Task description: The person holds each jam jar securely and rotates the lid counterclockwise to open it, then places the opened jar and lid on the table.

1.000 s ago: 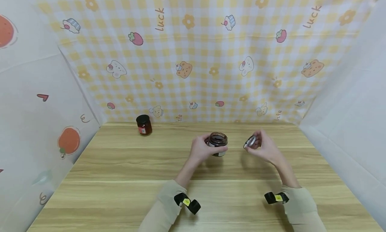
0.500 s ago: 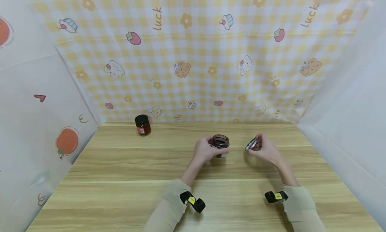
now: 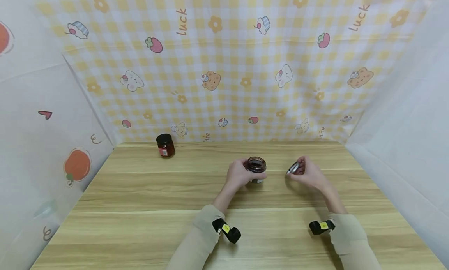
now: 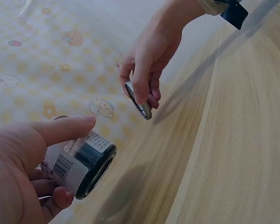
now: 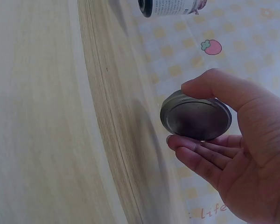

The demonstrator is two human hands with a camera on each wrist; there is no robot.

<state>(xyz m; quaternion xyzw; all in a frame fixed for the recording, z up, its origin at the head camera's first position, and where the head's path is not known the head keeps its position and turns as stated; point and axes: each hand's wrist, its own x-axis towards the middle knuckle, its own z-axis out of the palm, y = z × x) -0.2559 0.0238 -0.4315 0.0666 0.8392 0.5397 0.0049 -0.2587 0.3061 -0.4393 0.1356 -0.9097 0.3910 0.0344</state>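
The yellow-and-white checked cloth (image 3: 231, 100) closes the far side of your wood-grain tabletop (image 3: 140, 196), with white sheeting (image 3: 403, 133) along the right side.

Against the head view of one second ago, your left hand (image 3: 240, 174) and the lidless jar (image 3: 256, 168) sit slightly further to the right. Your right hand (image 3: 311, 176) and the metal lid (image 3: 292, 168) have also shifted a little to the right; jar and lid remain apart. The black-lidded jar (image 3: 166, 146) stands unmoved at the rear left. The change from half a second ago is slight.

Grip: your left hand is clamped around the lidless jar, thumb on one side and fingers on the other. Your right hand pinches the lid between thumb and fingers.

Only the head view shows the lidless jar's open mouth and the second jar. The left wrist view adds a barcode label (image 4: 63, 165) and the lidless jar's dark base, lifted off the wood, its shadow (image 4: 121, 193) apart from it. The right wrist view shows the lid's rimmed, dark face, with your thumb along its upper edge and fingertips beneath.
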